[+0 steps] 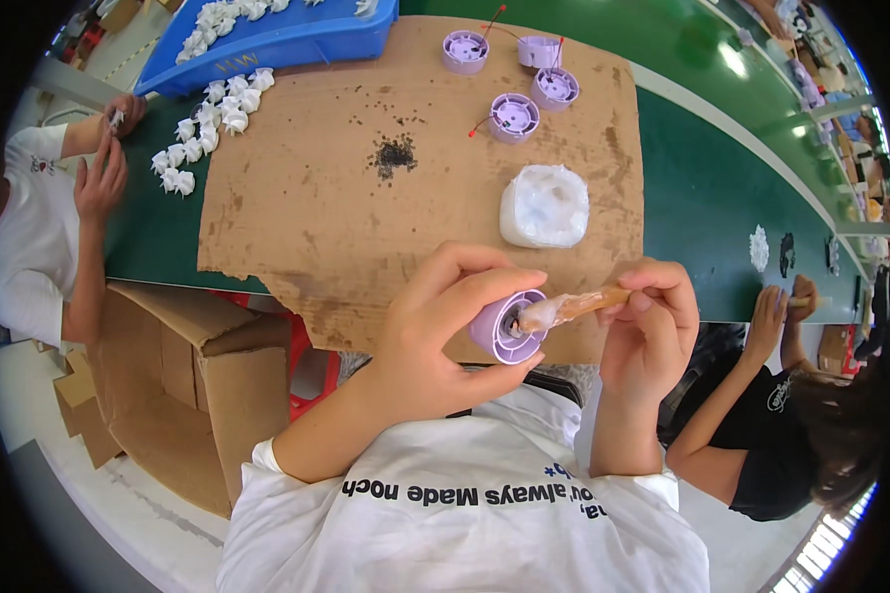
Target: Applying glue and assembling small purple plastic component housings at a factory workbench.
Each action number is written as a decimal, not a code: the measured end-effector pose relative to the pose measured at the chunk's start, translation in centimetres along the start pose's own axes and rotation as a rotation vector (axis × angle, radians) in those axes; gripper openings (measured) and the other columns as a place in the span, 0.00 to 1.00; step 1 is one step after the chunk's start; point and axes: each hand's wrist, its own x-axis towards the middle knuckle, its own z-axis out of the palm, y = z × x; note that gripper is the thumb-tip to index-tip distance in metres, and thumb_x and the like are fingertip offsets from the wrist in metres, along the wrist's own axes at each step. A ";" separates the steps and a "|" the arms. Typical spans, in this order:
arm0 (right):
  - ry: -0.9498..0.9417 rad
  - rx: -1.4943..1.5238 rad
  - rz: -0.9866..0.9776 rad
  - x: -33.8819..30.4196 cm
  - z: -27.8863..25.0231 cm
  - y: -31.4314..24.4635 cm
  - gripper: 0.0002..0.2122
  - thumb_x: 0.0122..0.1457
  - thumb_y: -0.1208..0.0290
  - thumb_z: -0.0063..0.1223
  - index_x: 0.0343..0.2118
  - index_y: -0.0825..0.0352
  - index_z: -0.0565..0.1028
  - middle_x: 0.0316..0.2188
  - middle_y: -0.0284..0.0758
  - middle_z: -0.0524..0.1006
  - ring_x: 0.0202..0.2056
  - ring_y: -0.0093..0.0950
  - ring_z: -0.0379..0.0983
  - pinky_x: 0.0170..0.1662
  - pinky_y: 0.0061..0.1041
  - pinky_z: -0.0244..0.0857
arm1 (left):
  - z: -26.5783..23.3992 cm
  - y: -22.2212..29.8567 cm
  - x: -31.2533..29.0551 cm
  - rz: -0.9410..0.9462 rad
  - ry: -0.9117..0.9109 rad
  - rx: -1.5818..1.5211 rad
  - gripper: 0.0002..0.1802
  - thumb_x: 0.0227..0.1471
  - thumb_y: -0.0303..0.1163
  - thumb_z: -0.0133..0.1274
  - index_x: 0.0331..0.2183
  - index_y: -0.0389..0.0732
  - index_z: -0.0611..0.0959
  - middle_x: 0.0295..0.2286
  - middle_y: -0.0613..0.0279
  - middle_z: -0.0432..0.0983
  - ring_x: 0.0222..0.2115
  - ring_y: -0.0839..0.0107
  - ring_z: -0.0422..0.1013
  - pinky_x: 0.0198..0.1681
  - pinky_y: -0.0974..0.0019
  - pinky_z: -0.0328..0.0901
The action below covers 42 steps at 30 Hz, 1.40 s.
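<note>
Here the left hand [435, 326] grips a lilac round housing [507, 326] above the cardboard sheet's [307, 212] near edge; the right hand's [648, 321] fingers pinch a greasy brush [574, 306] in its bore. Four housings [514, 117] lie near the far edge, apparently greased.

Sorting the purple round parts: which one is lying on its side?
The purple part at the cardboard's far edge, second from left, shows its side wall; the other three there face up.

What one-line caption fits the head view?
Left hand holds a lilac round part while right hand applies a brush to it above a cardboard sheet.
</note>
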 end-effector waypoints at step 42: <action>-0.141 -1.178 -0.661 4.6 0.5 -2.9 0.11 0.46 0.90 0.47 0.33 0.73 0.74 0.23 0.41 0.72 0.27 0.34 0.72 0.30 0.25 0.64 | 1.9 -2.3 0.4 -0.367 -0.319 -0.061 0.36 0.36 0.36 0.64 0.47 0.32 0.71 0.41 0.49 0.70 0.41 0.59 0.69 0.45 0.62 0.64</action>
